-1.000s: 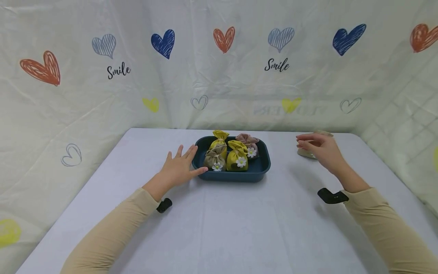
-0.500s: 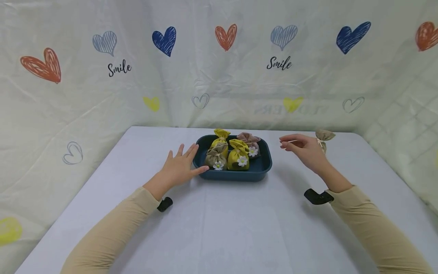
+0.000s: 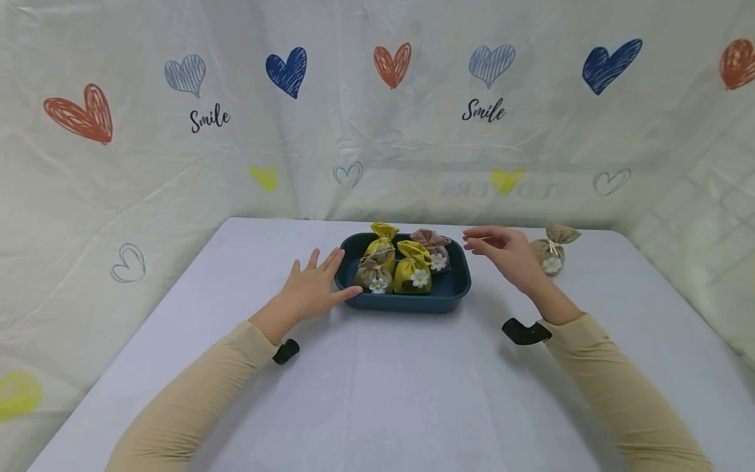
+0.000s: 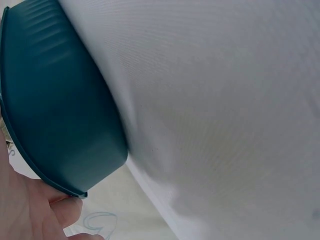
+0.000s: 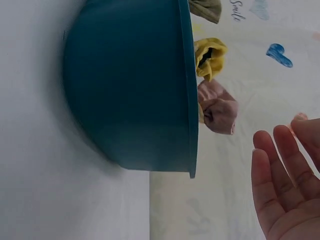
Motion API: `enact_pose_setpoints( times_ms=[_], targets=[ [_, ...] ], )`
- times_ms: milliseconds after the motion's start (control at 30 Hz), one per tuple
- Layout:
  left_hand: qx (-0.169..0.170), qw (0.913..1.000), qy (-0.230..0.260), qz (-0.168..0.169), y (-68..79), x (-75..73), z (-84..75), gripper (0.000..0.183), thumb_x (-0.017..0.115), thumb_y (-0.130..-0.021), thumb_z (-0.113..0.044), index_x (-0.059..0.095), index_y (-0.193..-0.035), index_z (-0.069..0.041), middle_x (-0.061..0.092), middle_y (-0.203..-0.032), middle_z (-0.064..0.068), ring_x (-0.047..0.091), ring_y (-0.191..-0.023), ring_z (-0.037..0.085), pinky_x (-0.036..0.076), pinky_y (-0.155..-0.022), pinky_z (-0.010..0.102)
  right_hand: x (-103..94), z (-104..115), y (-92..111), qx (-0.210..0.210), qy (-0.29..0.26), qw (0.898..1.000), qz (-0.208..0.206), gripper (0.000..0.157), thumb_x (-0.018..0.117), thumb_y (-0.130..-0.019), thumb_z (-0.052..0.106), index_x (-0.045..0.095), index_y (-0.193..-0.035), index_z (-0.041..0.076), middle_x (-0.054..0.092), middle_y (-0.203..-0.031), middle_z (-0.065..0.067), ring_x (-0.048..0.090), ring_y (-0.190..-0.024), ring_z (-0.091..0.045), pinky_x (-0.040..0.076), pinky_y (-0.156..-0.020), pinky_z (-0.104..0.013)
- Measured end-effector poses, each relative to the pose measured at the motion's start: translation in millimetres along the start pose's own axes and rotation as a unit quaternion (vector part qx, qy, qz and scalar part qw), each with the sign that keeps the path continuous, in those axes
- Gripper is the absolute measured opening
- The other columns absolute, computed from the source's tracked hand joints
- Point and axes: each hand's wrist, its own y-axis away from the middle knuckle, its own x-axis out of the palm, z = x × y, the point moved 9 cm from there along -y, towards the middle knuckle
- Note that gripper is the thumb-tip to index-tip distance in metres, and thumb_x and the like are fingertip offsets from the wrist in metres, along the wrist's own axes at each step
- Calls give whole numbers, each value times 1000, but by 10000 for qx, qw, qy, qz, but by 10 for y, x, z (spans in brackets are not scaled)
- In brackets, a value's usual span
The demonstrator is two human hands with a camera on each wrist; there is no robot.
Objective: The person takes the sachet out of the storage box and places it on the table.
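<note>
My left hand (image 3: 309, 288) rests at the left end of a dark blue tray (image 3: 413, 304), fingers spread over its rim. In the left wrist view its fingers touch the edge of that tray (image 4: 60, 100). Inside sit small tied cloth pouches: a taupe one (image 3: 366, 276), a yellow one (image 3: 407, 283) with a white daisy, another yellow one (image 3: 385, 231) behind, and a dusty pink one (image 3: 435, 244). My right hand (image 3: 508, 259), its fingers loosely bent around nothing, hovers just off the right end. In the right wrist view, a gap separates the hand (image 5: 290, 192) from the tray.
One more taupe pouch (image 3: 552, 252) with a daisy stands on the white table (image 3: 401, 387), to the right of my right hand. A pale curtain (image 3: 425, 144) printed with hearts hangs right behind the table's far edge.
My right hand has moved left, away from the lone taupe pouch and towards the tray, so that pouch is now uncovered. The left hand keeps its place on the rim.
</note>
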Motion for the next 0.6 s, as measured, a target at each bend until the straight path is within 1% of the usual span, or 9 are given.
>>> enact_pose_setpoints(
  times_ms=[67,100,233,333,433,500,567,600],
  targets=[
    [-5,10000,9,3,0,2,0,98,40,-97,-76,9,-167,-14,12,-171,4,7,-155,41,10,-118,69,62,-6,-20,-23,-108,9999,70,31,62,-105,14,67,-128,-7,67,-124,-25,69,-98,-4,55,-86,-21],
    [-7,10000,6,7,-3,4,-1,98,40,-97,-76,9,-167,-14,12,-171,4,7,-155,41,10,-118,69,91,-8,-28,-34,-173,9998,97,31,62,-105,13,66,-128,-8,67,-125,-26,69,-97,-2,55,-87,-22],
    [-29,10000,-10,13,3,-3,1,98,40,-97,-76,9,-167,-14,12,-171,4,6,-155,41,10,-118,69,201,-29,-58,9,-228,9995,216,32,61,-105,13,65,-129,-8,66,-126,-27,68,-99,-5,56,-89,-25],
    [-41,10000,-11,33,3,-8,-1,98,40,-97,-76,8,-167,-14,11,-171,4,6,-155,41,10,-118,69,286,-49,-78,81,-132,9993,345,32,60,-106,15,66,-129,-6,65,-128,-25,69,-104,-15,56,-90,-26],
    [-56,10000,-14,49,3,-8,2,98,40,-97,-76,8,-167,-14,11,-171,4,6,-155,41,10,-118,69,386,-64,-99,185,-8,9984,542,33,62,-105,18,66,-131,-4,65,-131,-22,67,-110,-29,56,-94,-36],
    [-60,10000,-12,49,2,-7,4,99,40,-97,-76,8,-167,-14,11,-171,4,7,-155,41,11,-118,69,450,-75,-111,272,61,9974,668,35,63,-105,19,66,-132,-3,64,-132,-21,66,-113,-35,54,-97,-44],
    [-61,10000,-20,45,-1,-4,5,99,40,-97,-77,8,-167,-14,11,-171,4,7,-155,41,11,-118,69,502,-87,-122,348,105,9965,752,36,63,-105,19,65,-133,-3,64,-133,-21,65,-115,-37,51,-99,-52],
    [-60,10000,-20,42,-3,-2,5,99,40,-97,-77,8,-167,-14,11,-171,4,7,-155,41,11,-118,69,522,-92,-126,377,121,9962,778,36,62,-105,19,65,-134,-3,64,-133,-22,64,-115,-37,51,-99,-54]
  ],
)
